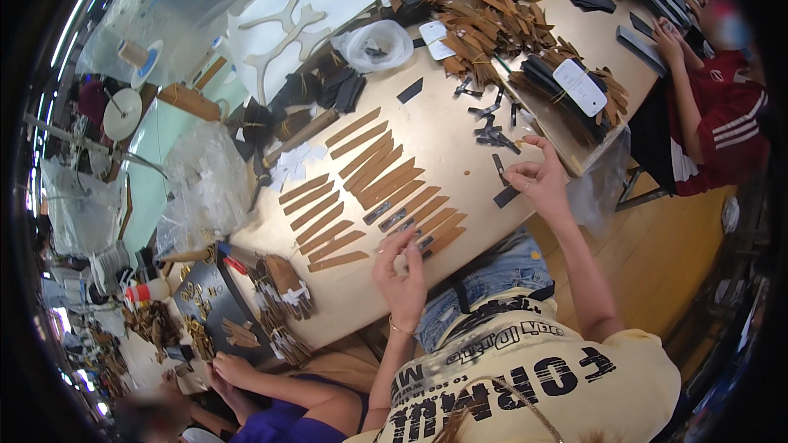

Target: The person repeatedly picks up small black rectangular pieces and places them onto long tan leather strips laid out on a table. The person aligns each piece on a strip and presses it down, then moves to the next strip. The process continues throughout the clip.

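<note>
My left hand [400, 280] is over the near ends of the brown strips, fingers curled and tips close together. Whatever they pinch, if anything, is hidden. Under and beside those fingertips, small dark pieces [396, 219] lie on several of the brown strips [379, 166], which are set out in slanting rows. To the right, my right hand [542, 180] hovers by the table edge with a gap between thumb and forefinger. Its thumb tip is beside a narrow dark strip [498, 166]; I cannot tell whether they touch. Just below is a dark flat piece [506, 196].
Several small dark pieces [492, 133] lie beyond my right hand, near bundled brown strips [492, 29]. A clear plastic bag [373, 45] and pale papers [297, 162] are farther back. One person [710, 107] works at right, another [287, 402] at lower left.
</note>
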Available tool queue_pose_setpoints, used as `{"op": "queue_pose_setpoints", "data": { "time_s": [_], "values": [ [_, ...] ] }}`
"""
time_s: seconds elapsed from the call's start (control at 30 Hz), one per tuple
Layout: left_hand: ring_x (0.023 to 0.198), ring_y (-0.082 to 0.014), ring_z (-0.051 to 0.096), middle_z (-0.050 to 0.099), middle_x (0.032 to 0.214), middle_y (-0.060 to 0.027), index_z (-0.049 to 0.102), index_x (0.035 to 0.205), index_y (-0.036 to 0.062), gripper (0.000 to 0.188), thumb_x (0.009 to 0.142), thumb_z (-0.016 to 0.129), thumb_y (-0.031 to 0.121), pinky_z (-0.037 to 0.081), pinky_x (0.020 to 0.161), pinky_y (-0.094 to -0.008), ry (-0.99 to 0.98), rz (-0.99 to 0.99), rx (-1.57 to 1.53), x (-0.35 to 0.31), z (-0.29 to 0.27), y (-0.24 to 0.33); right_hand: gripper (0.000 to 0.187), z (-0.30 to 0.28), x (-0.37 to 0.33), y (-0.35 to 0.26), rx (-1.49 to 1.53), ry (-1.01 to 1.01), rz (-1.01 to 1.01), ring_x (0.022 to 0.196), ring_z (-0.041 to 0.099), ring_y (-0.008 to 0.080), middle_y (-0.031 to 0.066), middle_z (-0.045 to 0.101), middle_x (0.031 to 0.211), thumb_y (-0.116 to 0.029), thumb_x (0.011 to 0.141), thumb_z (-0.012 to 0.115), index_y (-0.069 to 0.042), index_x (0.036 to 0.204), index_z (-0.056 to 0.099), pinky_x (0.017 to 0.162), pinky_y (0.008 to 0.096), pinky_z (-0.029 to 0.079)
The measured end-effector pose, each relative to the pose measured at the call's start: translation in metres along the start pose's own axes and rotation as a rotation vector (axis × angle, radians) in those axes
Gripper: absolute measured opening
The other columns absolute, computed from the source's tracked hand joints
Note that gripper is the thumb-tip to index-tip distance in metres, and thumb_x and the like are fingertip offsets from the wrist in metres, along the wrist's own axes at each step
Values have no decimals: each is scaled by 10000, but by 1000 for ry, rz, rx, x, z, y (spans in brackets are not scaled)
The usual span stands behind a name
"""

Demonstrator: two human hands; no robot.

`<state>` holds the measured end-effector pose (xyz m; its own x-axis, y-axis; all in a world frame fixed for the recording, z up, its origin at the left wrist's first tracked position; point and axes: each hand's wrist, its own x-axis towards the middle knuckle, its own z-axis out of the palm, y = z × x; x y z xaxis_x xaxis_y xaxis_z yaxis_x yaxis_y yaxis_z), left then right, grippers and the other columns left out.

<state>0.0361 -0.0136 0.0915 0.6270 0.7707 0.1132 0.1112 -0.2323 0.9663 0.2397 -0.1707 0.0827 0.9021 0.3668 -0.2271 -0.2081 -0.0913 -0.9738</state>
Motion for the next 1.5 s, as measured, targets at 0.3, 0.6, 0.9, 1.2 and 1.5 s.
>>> {"op": "queue_pose_setpoints", "data": {
  "time_s": [0.3, 0.6, 0.9, 1.2, 1.5],
  "values": [
    [783, -106, 633, 705, 929, -99, 652, 1178, -67, 366, 1015, 579, 254, 528, 718, -241, -259, -625, -748, 2, -11, 5, 207, 65, -45, -27, -838, -450, -1278, 746, 619, 138, -4, 626, 836, -102, 815, 631, -175, 1007, 661, 817, 343, 460],
    [735, -89, 639, 705, 902, -67, 683, 1112, -45, 219, 963, 649, 111, 520, 633, -219, 73, -557, -495, -11, -53, -28, 347, 116, -24, -6, -765, -771, -1053, 1090, 588, 216, 40, 643, 1137, -279, 918, 607, -110, 1221, 615, 951, 380, 421],
    [689, -61, 559, 627, 850, -17, 651, 1155, -15, 235, 983, 631, 145, 444, 592, -192, 285, -447, -581, 16, -77, -35, 575, 114, -16, 43, -1148, -877, -922, 1408, 378, 271, 136, 500, 1447, -411, 978, 527, -62, 1429, 454, 1169, 434, 280],
    [730, -103, 628, 682, 907, -64, 674, 1117, -3, 195, 928, 674, 44, 522, 631, -243, 281, -213, -190, 33, -46, -29, 341, 110, -15, 15, -415, -583, -233, 1025, 632, 218, 99, 670, 1142, -248, 991, 593, -38, 1259, 618, 885, 338, 501],
    [798, -207, 702, 708, 963, -104, 674, 1147, 37, 379, 790, 801, 42, 566, 663, -292, 127, 500, 353, 37, -24, -38, 211, 125, -4, -14, -36, -796, 430, 730, 631, 64, 34, 698, 933, -123, 947, 662, 22, 1100, 676, 683, 203, 518]
  ]
}}
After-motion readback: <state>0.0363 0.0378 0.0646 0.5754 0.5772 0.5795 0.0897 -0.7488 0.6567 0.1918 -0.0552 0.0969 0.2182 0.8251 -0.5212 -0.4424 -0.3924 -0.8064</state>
